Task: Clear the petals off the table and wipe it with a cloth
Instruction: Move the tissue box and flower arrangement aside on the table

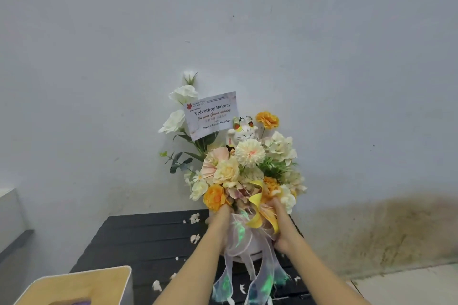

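With both hands, left [224, 215] and right [278, 225], gripping the flower arrangement [245, 176], lift it level so you expose petals [194, 218] on the counter [148, 235].

A pale grey wall [247, 20] fills most of what I see, stained brownish low on the right above the light floor [409, 285].

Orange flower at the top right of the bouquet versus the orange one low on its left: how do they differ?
The upper orange flower stands clear on its stem above the white cat figurine; the lower orange flower sits tucked low, beside the left hand. The lower one looks larger. Both are ruffled.
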Available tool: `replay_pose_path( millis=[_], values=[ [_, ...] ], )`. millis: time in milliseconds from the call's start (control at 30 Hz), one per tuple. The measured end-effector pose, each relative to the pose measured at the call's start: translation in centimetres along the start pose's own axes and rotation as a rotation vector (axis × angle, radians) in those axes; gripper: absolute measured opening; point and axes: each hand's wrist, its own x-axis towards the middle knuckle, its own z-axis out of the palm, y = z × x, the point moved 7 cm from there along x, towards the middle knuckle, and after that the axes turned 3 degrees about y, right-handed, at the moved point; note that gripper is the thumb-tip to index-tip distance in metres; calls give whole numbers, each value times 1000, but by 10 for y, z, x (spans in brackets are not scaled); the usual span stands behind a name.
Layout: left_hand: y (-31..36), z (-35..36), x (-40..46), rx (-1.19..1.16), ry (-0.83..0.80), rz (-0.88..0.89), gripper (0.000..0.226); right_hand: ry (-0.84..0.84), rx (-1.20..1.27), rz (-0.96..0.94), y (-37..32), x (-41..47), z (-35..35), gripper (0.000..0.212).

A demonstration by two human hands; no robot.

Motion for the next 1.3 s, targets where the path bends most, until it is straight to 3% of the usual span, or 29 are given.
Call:
replay_pose_path(
  millis=[200,400,533,700,833,1100,1300],
  values=[
    [21,0,-69,-63,46,14,60,-59,62,-72,10,10,3,38],
    [13,4,-14,-47,-36,73,85,-50,89,-125,-4,-5,11,43],
    [69,-4,-106,-37,-114,130,51,-68,78,-174,-35,-23,31,45],
    [140,-37,-172,-14,-124,241,19,-80,63,-252,-84,-54,84,65],
    [178,-93,-201,8,-24,298,15,-213,117,-222,-96,-76,147,50],
    [157,-220,-174,14,196,221,17,-340,65,-103,-14,-76,256,58],
    [93,-255,-135,-69,217,136,31,-249,5,9,82,-26,275,81]
  ],
)
